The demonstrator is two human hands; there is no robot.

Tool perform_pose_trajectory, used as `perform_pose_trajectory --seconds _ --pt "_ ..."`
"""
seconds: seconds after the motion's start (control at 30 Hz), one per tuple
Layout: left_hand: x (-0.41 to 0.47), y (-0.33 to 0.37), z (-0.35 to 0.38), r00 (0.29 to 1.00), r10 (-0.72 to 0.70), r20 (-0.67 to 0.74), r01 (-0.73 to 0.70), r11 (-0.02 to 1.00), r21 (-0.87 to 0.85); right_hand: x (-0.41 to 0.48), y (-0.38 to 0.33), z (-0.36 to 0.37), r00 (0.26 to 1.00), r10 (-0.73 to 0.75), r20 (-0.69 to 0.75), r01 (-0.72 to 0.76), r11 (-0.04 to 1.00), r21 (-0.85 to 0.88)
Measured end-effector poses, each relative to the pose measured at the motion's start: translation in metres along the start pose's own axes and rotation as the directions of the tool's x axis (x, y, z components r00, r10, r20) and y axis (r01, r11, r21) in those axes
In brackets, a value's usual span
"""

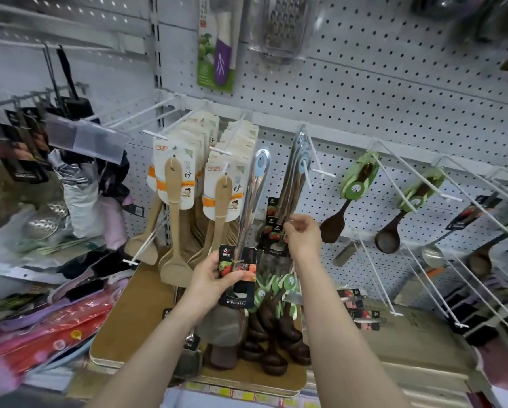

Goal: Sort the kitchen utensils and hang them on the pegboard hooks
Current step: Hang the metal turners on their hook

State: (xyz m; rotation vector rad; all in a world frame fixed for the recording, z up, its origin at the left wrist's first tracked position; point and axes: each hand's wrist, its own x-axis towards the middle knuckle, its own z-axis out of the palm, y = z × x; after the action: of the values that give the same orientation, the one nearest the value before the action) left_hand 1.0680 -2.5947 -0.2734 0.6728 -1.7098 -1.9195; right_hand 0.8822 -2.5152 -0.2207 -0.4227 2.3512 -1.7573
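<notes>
- The left hand (214, 278) is clenched around the lower part of a steel utensil (251, 201), thumb pressed on its black label card (237, 278); the polished handle rises up and to the right, its blue-ringed hanging hole near the top and off any hook.
- The right hand (301, 235) pinches at the shafts and small black tags of a bunch of steel utensils (291, 189) hanging from a white hook (307, 172) on the pegboard (394, 83).
- Just left of the held utensil, two hooks carry rows of pale wooden spatulas (173, 225) on white and orange cards.
- To the right, dark wooden spoons (339, 219) with green card sleeves hang on separate long hooks, well apart from each other; a steel ladle (432, 256) hangs lower down.
- Below the hands, a cardboard box (135, 313) on the shelf holds a cluster of dark wooden ladles (276, 334) with green tags, bowls down.
- Higher on the pegboard hang a packaged purple-handled knife (217, 54) and a metal grater (285, 22).
- At far left, folded umbrellas (79, 195) hang, with red packaged goods (40, 334) lying below.
</notes>
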Motion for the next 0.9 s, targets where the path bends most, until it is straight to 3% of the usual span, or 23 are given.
perform_pose_trajectory --seconds 0.2,0.37,0.9 --pt "-0.02 -0.016 0.015 0.995 -0.073 0.072 0.073 0.997 0.005 -0.06 -0.015 -0.015 0.979 -0.133 0.158 0.109 0.983 0.15" --pt "-0.039 -0.025 0.032 0.986 -0.112 0.123 0.113 0.994 -0.007 -0.092 -0.018 -0.029 0.952 -0.214 0.218 0.199 0.976 0.09" --pt "-0.027 -0.002 0.043 0.984 -0.029 0.175 0.012 0.995 0.097 -0.094 -0.033 -0.039 0.971 -0.23 0.056 0.225 0.971 0.086"
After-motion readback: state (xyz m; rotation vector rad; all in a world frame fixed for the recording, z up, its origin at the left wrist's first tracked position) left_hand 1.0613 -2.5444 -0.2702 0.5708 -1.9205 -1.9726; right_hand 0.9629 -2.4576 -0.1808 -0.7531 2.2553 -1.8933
